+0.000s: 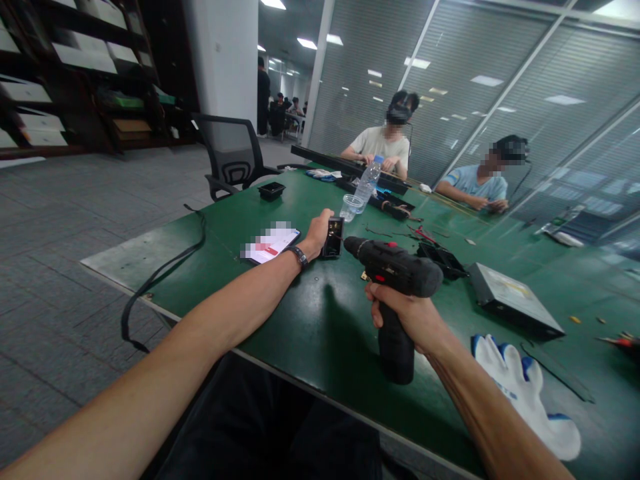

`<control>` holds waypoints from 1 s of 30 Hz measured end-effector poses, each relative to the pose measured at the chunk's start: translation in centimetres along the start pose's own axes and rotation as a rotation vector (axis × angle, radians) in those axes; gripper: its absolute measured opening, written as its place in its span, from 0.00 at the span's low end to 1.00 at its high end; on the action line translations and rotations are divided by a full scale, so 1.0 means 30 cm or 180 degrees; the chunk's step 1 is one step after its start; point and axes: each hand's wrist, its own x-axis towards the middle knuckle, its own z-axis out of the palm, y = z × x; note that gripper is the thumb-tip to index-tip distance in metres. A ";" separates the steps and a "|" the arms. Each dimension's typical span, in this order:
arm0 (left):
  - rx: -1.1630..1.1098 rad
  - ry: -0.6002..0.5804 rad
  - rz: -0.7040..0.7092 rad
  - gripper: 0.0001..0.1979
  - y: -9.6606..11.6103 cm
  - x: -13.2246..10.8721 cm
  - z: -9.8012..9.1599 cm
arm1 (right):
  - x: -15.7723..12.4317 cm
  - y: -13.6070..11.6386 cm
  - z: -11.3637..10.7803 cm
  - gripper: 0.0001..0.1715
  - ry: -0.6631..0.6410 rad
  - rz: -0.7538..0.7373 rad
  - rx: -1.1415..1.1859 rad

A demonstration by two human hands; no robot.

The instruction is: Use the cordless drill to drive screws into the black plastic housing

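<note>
My right hand (400, 310) is wrapped round the grip of a black cordless drill (400, 267), which points left. Its bit reaches toward a small black box-like part (333, 239) standing upright on the table; whether the tip touches it I cannot tell. My left hand (320, 233) grips that part by its left side, and its fingers are partly hidden behind it. Some metal shows inside the part's open face. Just left of my left wrist lies a phone (273, 245) with a lit screen. A small brass-coloured piece (365, 275) rests below the drill's chuck.
On the green table (200, 287) stand a plastic cup (350, 208), a water bottle (370, 183) and a small black tray (271, 191). A metal-cased drive (517, 300) and a white-blue glove (525, 397) lie at right. Two people sit across; a black strap (165, 267) hangs over the left edge.
</note>
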 end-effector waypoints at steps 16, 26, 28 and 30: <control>0.0029 0.0015 0.0004 0.18 0.011 -0.013 0.003 | 0.001 0.006 -0.006 0.14 0.0007 -0.0040 -0.0008; 0.0015 -0.0007 -0.0006 0.18 0.008 -0.010 0.002 | 0.002 0.007 -0.004 0.13 0.0017 -0.0007 -0.0008; 0.0037 -0.0017 0.0019 0.18 0.006 -0.006 0.001 | 0.001 0.010 -0.007 0.13 0.0006 -0.0014 -0.0037; 0.0044 -0.0016 0.0026 0.17 0.005 -0.005 0.001 | 0.001 0.010 -0.009 0.14 -0.0005 -0.0030 -0.0061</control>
